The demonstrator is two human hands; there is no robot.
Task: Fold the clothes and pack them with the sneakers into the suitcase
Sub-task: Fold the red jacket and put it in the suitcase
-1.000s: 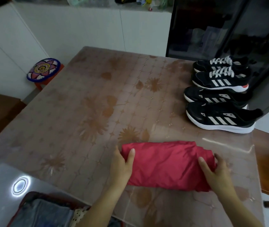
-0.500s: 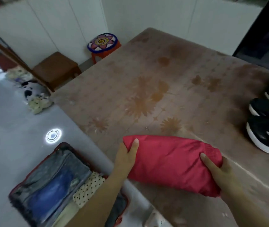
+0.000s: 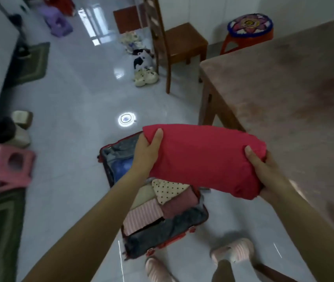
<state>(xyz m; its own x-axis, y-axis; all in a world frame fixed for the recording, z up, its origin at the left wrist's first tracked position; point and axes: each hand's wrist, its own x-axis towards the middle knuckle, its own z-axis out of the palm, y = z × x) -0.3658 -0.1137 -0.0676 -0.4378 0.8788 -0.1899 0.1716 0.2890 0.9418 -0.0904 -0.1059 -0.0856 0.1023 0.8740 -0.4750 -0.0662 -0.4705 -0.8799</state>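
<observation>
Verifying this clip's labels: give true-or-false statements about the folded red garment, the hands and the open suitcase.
1. The left hand and right hand grip the ends of the folded red garment. True.
2. The garment rests on the brown patterned table. False: it is held in the air beside it.
3. The red-rimmed suitcase lies open on the floor, folded clothes inside. True.
4. Black sneakers are packed in the suitcase. False: only clothes show inside.

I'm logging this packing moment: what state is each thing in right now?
red garment: folded into a bundle, held up off the table.
suitcase: open on the floor, partly packed.
folded clothes: lying inside the suitcase.
left hand: grips the bundle's left end.
right hand: grips its right end.
</observation>
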